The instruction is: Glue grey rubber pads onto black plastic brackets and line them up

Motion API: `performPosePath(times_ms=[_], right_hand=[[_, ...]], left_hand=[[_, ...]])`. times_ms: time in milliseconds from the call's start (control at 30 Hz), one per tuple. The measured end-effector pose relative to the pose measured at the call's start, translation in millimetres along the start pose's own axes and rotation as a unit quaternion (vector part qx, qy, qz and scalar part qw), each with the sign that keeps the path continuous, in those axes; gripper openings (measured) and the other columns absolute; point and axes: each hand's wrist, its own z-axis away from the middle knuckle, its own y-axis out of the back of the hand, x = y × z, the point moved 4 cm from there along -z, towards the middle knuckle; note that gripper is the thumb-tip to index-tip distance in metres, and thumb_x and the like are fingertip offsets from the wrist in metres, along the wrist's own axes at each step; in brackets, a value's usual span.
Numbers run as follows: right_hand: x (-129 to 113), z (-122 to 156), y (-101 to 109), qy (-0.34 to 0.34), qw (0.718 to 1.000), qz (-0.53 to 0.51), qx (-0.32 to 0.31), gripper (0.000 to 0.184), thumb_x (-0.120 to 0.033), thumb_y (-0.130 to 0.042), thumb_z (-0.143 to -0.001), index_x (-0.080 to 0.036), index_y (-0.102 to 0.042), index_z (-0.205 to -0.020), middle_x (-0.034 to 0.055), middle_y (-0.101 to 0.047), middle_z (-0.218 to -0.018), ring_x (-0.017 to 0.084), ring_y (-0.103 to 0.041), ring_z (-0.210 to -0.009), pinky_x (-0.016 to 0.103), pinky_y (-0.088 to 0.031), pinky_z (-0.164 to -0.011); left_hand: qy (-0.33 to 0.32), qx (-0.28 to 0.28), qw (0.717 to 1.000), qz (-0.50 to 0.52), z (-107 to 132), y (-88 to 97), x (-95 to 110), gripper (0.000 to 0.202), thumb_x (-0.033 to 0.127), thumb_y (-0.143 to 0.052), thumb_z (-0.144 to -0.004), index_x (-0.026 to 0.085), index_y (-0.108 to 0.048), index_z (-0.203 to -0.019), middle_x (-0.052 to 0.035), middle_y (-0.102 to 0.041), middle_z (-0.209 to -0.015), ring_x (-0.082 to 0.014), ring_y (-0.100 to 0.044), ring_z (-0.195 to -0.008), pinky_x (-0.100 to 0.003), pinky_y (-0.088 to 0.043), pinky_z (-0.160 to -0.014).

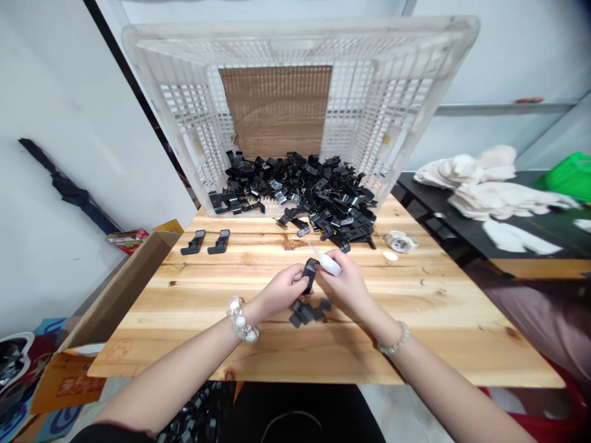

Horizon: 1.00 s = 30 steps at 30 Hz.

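Note:
My left hand (pixel 287 287) is closed on a black plastic clip (pixel 309 275), held above the middle of the wooden table. In my right hand (pixel 345 278) is a small white squeeze bottle (pixel 329 264) with a thin nozzle, right beside the clip. The nozzle points up and to the left, away from me. Below the hands lies a small cluster of dark grey square pads (pixel 306 312). Two similar black clips, one on the left (pixel 193 242) and one nearer the middle (pixel 219 242), stand apart on the table's left side.
A white plastic crate (pixel 300 31) lies on its side at the back, with a heap of black clips (pixel 314 184) spilling out. A roll of tape (pixel 401 242) sits to its right. White gloves (pixel 498 197) lie on a dark table at the right. A cardboard box (pixel 124 289) stands left.

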Motion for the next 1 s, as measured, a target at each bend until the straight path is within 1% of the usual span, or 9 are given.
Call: performPosePath(times_ms=[133,333,467,633,767,833,900,967,1000], right_hand=[[0.9,0.5,-0.2,0.0,1.0,-0.004,-0.005,0.013,-0.031,-0.063,-0.08,-0.021,-0.056,-0.076,0.0011,-0.063,-0.074,0.018,-0.057,-0.07,0.029,-0.042,-0.064],[2.9,0.6,-0.2,-0.004,1.0,0.001,-0.006,0.014,-0.032,-0.064,-0.08,-0.021,-0.056,-0.077,0.0011,-0.064,-0.073,0.018,-0.057,-0.069,0.029,-0.042,-0.064],[1.6,0.6,0.1,-0.008,1.0,0.004,-0.007,0.014,-0.032,-0.064,-0.079,-0.021,-0.055,-0.076,0.001,-0.063,-0.072,0.018,-0.057,-0.068,0.029,-0.042,-0.063],[-0.1,1.0,1.1,-0.01,1.0,0.001,-0.006,0.014,-0.032,-0.064,-0.079,-0.021,-0.055,-0.075,0.0009,-0.064,-0.072,0.018,-0.057,-0.068,0.029,-0.042,-0.063],[0.2,1.2,0.4,-0.014,1.0,-0.01,-0.007,0.015,-0.032,-0.065,-0.078,-0.021,-0.056,-0.075,0.0008,-0.063,-0.071,0.018,-0.056,-0.067,0.029,-0.042,-0.063],[-0.2,0.7,0.1,-0.028,0.999,-0.04,-0.003,0.018,-0.033,-0.068,-0.076,-0.021,-0.056,-0.074,0.0004,-0.062,-0.071,0.017,-0.054,-0.067,0.029,-0.042,-0.062],[-0.9,-0.4,0.3,-0.063,0.991,-0.117,0.006,0.024,-0.036,-0.072,-0.073,-0.021,-0.054,-0.074,-0.0008,-0.059,-0.068,0.015,-0.052,-0.064,0.028,-0.042,-0.059],[-1.6,-2.0,0.6,-0.11,0.97,-0.216,0.013,0.031,-0.04,-0.075,-0.069,-0.021,-0.051,-0.075,-0.003,-0.054,-0.063,0.013,-0.048,-0.058,0.028,-0.04,-0.054],[-2.1,-2.9,1.0,-0.132,0.957,-0.256,0.015,0.034,-0.041,-0.077,-0.067,-0.022,-0.05,-0.075,-0.0042,-0.051,-0.06,0.012,-0.046,-0.055,0.027,-0.038,-0.052]], left_hand=[[-0.011,0.011,0.999,-0.039,1.8,2.5,2.6,0.019,0.033,-0.058,-0.085,0.016,-0.056,-0.094,-0.0022,-0.063,-0.077,-0.0142,-0.058,-0.068,-0.024,-0.042,-0.059],[-0.013,0.008,0.998,-0.064,2.7,4.3,1.5,0.016,0.031,-0.054,-0.087,0.016,-0.056,-0.095,-0.0019,-0.064,-0.079,-0.0141,-0.058,-0.069,-0.024,-0.043,-0.061],[-0.009,0.005,0.998,-0.065,3.9,3.7,1.5,0.015,0.03,-0.052,-0.088,0.017,-0.055,-0.094,-0.0014,-0.063,-0.077,-0.0135,-0.058,-0.067,-0.023,-0.043,-0.059],[-0.002,0.005,0.999,-0.051,4.1,2.1,3.3,0.017,0.032,-0.055,-0.086,0.017,-0.055,-0.094,-0.0007,-0.062,-0.074,-0.0133,-0.059,-0.065,-0.023,-0.045,-0.059],[0.006,0.004,0.999,-0.036,2.8,1.5,2.1,0.019,0.034,-0.057,-0.084,0.017,-0.053,-0.092,-0.0002,-0.063,-0.071,-0.0125,-0.059,-0.06,-0.021,-0.042,-0.052],[0.011,-0.002,1.0,-0.029,1.7,1.7,1.6,0.02,0.036,-0.058,-0.083,0.018,-0.053,-0.09,-0.0004,-0.064,-0.068,-0.0118,-0.057,-0.055,-0.021,-0.039,-0.048],[0.016,-0.01,1.0,-0.021,0.3,2.7,2.2,0.023,0.039,-0.057,-0.084,0.017,-0.054,-0.088,-0.0016,-0.065,-0.067,-0.0122,-0.057,-0.053,-0.022,-0.04,-0.048],[0.015,-0.005,1.0,-0.014,-1.6,6.2,3.9,0.026,0.042,-0.057,-0.084,0.017,-0.055,-0.089,-0.0033,-0.066,-0.068,-0.0139,-0.06,-0.056,-0.023,-0.043,-0.051],[0.01,0.007,1.0,-0.013,-2.6,9.4,5.0,0.026,0.042,-0.057,-0.084,0.016,-0.055,-0.089,-0.0038,-0.067,-0.069,-0.0147,-0.062,-0.059,-0.024,-0.045,-0.054]])
